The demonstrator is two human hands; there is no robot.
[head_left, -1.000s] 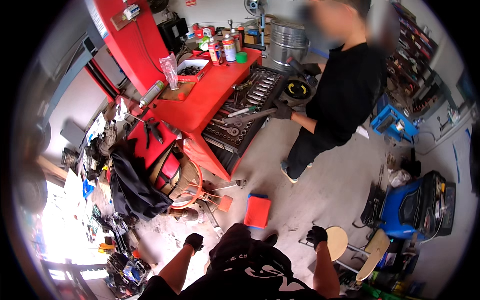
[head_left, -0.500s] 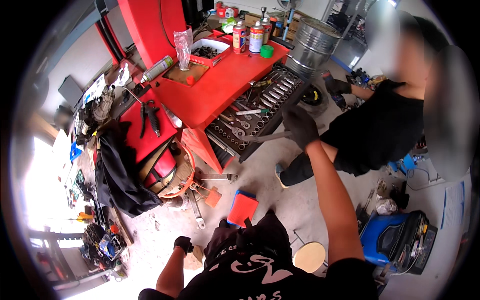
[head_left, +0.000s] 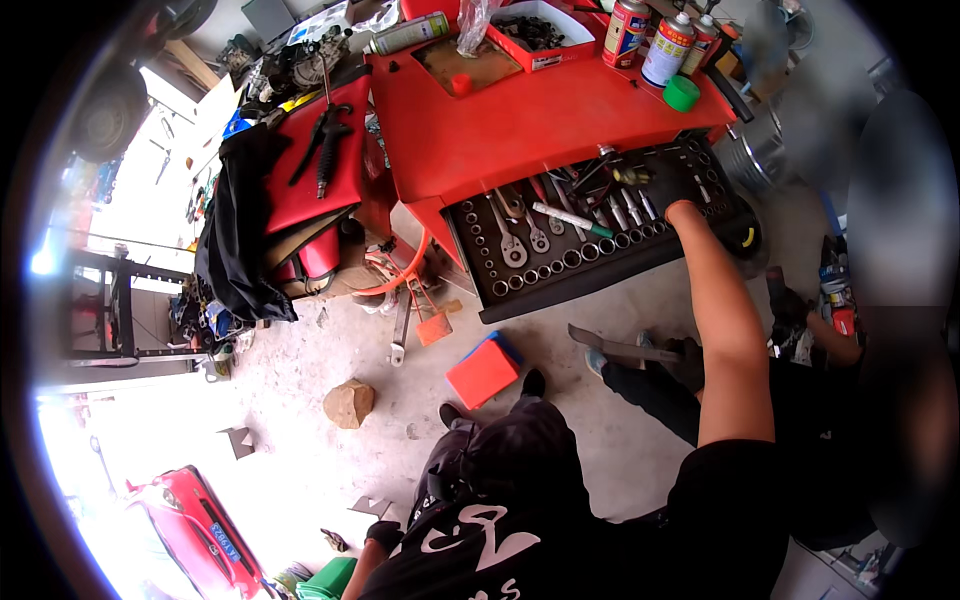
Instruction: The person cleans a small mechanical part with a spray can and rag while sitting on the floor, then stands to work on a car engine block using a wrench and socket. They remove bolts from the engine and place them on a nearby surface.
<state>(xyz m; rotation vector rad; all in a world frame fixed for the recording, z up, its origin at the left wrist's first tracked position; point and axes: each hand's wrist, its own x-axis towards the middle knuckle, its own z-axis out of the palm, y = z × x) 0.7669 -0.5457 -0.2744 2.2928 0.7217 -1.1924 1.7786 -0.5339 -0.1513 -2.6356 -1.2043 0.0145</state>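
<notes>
My right hand (head_left: 662, 186), in a black glove, reaches into the open drawer (head_left: 510, 307) among sockets, ratchets (head_left: 512, 245) and several slim tools; its fingers are lost against the dark tools. A green-and-white marker-like stick (head_left: 570, 220) lies across them, left of that hand. My left hand (head_left: 383, 537), also gloved, hangs low beside my left hip, fingers curled, contents not visible. At right, a co-worker in black (head_left: 830, 420) grips a long flat metal bar (head_left: 625, 350) in one gloved hand and a dark tool (head_left: 778, 290) in the other.
The red cabinet top (head_left: 470, 130) carries spray cans (head_left: 668, 52) and a parts box (head_left: 525, 55). A draped bag (head_left: 300, 175) sits left. On the floor lie red-and-blue mats (head_left: 485, 372), a wood block (head_left: 348, 403) and a wrench (head_left: 400, 335). A red car (head_left: 195, 530) shows lower left.
My view has moved closer to the drawer and turned. My right arm has swung up and forward, the hand now within the drawer. The co-worker now appears lower and farther right.
</notes>
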